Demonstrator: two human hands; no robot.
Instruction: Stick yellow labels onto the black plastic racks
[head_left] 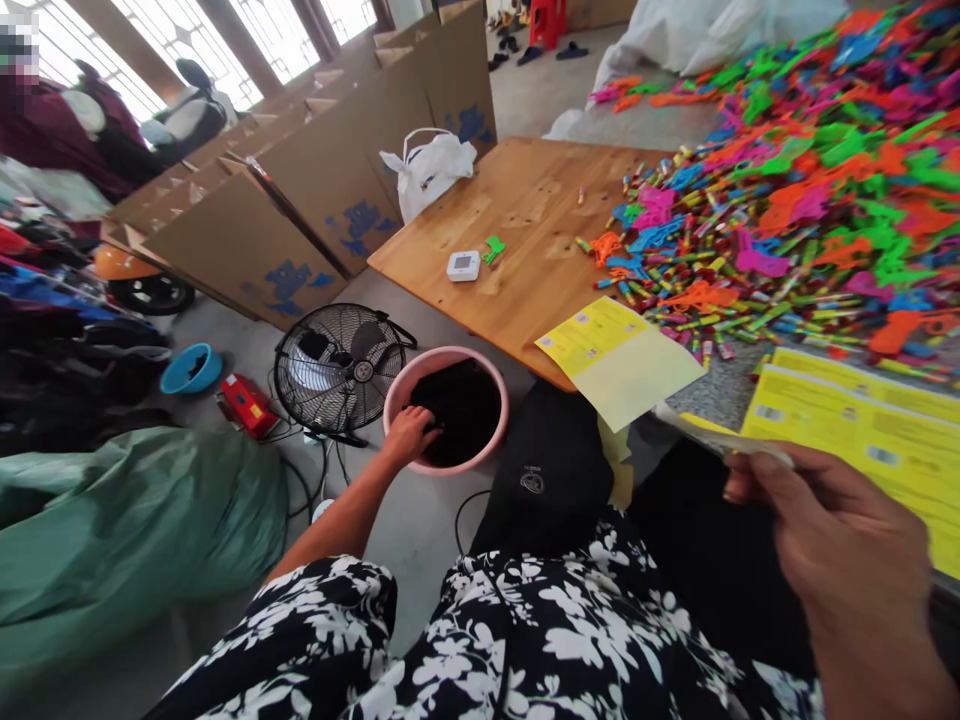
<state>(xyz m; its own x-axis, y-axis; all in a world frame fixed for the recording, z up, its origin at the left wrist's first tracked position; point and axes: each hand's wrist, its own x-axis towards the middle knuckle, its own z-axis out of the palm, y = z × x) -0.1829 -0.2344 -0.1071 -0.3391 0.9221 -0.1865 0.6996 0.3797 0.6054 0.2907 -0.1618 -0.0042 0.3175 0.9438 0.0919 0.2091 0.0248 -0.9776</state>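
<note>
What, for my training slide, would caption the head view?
Left hand reaches into a pink tub; right hand pinches a pale item near yellow sheets.

There were one left hand [409,435], one right hand [847,525], one bench [521,205], one device [463,265], one fan [363,372], one tub [505,408], one blue bowl [199,384], one red box [249,407] and one stool [549,22]. At least three cartons [236,245] and at least three yellow sheets [832,450] showed. One green toy [493,250] lay singly; the guns [844,145] and tubes [776,315] were too many to count.

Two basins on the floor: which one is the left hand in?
The larger, pink basin, beside the black fan: the left hand reaches over its rim. The smaller blue basin, on the fan's other side, is untouched.
</note>
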